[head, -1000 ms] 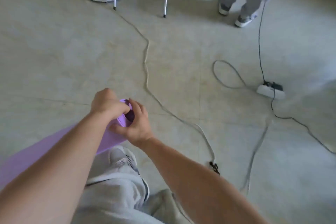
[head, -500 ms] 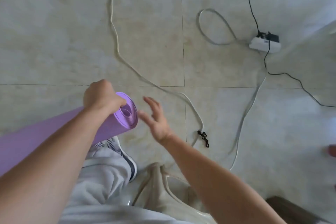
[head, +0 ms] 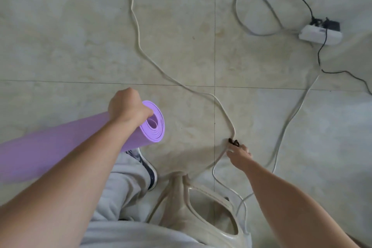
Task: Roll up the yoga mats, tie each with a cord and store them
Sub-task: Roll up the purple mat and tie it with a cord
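A rolled purple yoga mat (head: 60, 147) lies across my lap, its spiral end pointing right. My left hand (head: 126, 106) is shut around the roll near that end. A long white cord (head: 138, 46) snakes over the tiled floor from the top and ends in a dark knot (head: 234, 142). My right hand (head: 239, 155) is down at the floor, fingers closed on the cord beside that knot.
A white power strip (head: 320, 35) with black plugs and its grey cable (head: 289, 119) lie at the right. A beige plastic stool (head: 201, 207) stands under me. My grey trousers and shoe (head: 145, 165) are at the lower centre.
My right hand left the mat's end, swung down to the right and closed on the cord by the knot. The view tilted down. My left hand kept hold of the roll.
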Tool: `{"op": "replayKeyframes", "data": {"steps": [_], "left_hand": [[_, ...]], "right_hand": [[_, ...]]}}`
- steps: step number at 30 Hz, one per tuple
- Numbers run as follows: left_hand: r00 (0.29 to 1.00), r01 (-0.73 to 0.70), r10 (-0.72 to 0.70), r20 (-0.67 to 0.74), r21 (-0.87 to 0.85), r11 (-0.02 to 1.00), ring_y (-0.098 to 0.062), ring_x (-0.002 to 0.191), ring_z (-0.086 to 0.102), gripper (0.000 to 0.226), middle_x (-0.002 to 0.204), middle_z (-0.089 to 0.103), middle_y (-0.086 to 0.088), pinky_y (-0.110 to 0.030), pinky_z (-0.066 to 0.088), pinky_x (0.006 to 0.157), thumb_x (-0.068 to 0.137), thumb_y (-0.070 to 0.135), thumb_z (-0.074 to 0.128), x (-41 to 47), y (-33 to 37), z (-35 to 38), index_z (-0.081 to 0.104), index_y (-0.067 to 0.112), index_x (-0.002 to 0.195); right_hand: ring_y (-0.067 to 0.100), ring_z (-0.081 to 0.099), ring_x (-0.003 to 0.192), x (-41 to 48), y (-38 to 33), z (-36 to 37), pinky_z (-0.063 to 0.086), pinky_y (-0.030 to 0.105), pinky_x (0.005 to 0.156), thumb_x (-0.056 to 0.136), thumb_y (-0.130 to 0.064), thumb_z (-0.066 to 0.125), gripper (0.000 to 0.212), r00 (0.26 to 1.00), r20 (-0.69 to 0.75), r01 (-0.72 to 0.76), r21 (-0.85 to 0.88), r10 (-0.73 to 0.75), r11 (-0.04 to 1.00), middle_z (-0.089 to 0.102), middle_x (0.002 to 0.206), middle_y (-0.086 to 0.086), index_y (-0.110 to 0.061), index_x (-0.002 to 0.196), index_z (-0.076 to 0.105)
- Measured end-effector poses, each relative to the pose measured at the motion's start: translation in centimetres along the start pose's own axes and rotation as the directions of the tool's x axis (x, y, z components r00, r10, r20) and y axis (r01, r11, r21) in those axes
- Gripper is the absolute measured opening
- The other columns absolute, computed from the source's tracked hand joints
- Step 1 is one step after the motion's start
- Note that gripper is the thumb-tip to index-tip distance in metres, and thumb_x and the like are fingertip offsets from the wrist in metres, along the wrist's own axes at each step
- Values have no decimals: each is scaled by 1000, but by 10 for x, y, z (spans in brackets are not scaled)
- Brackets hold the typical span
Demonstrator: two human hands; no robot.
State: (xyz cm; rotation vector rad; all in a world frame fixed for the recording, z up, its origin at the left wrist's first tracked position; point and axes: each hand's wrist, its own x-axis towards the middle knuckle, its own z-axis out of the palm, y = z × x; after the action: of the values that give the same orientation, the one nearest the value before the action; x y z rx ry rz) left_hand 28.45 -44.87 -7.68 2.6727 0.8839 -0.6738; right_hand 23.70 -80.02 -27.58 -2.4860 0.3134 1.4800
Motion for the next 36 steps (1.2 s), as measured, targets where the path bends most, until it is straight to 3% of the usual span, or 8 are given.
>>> {"op": "replayKeyframes", "data": {"steps": [3, 10, 13, 16, 21, 24, 31, 36], "left_hand": [[1000, -4, 4, -8, 2, 1000, -31, 62, 51, 24, 56, 49, -7, -30, 28, 49, 66, 19, 78, -1, 2, 1, 57, 8, 63], [1000, -6, 6, -24, -12, 1000, -31, 58, 49, 26, 54, 49, -7, -30, 28, 47, 65, 18, 78, -2, 2, 5, 55, 7, 60], [1000, -7, 6, -27, -24, 1000, -30, 57, 48, 28, 53, 48, -6, -30, 27, 47, 65, 17, 77, -2, 2, 3, 52, 8, 58], [999, 1, -3, -49, -50, 999, -29, 57, 47, 29, 54, 49, -6, -30, 29, 48, 65, 17, 79, -3, -2, -5, 52, 7, 58], [991, 17, -34, -129, -127, 992, -32, 63, 59, 24, 62, 64, -13, -31, 42, 52, 64, 23, 82, -3, -26, -47, 68, 3, 68], [977, 52, -94, -192, -212, 976, -30, 57, 51, 24, 56, 59, -12, -29, 37, 48, 64, 22, 80, -7, -51, -89, 66, 2, 64], [896, 75, -273, -351, -487, 870, -25, 58, 38, 34, 59, 47, -8, -31, 32, 49, 67, 25, 82, -44, -147, -183, 59, 0, 63], [806, 58, -429, -407, -668, 742, -24, 61, 42, 20, 63, 48, -7, -30, 36, 53, 69, 16, 73, -88, -234, -225, 59, 2, 66]], "right_hand": [[37, 34, 133, 3, 2, 3, 24, 34, 111, 99, -29, 40, 46, 1000, -22, -15, 50, 16, 999, 25, 155, 9, -37, 144, 45], [37, 39, 130, 8, 1, -6, 29, 36, 111, 97, -22, 37, 49, 996, -85, 18, 35, -15, 999, 33, 149, 10, -29, 145, 46], [37, 52, 118, 6, -6, -14, 42, 37, 95, 96, -19, 41, 39, 984, -177, 3, 89, 13, 996, 46, 137, 12, -12, 130, 60], [33, 62, 97, -7, -25, -30, 44, 31, 72, 90, -19, 55, 21, 947, -319, 46, 195, 19, 980, 66, 109, 11, -14, 102, 71], [24, 68, 81, -39, -100, -59, 53, 32, 68, 80, -14, 69, 23, 947, -319, 198, 514, -28, 835, 73, 89, 2, -20, 102, 64], [9, 61, 55, -69, -173, -78, 45, 22, 48, 81, -4, 69, 32, 942, -250, 334, 633, -224, 698, 68, 78, -1, -15, 110, 64], [7, 59, 49, -212, -361, -99, 39, 17, 44, 89, 5, 60, 12, 699, -218, 628, 643, -681, 439, 67, 72, 10, -5, 89, 66], [15, 62, 61, -337, -460, -83, 35, 20, 46, 89, -6, 65, 11, 500, -188, 759, 565, -846, 323, 71, 75, 8, -13, 81, 66]]}}
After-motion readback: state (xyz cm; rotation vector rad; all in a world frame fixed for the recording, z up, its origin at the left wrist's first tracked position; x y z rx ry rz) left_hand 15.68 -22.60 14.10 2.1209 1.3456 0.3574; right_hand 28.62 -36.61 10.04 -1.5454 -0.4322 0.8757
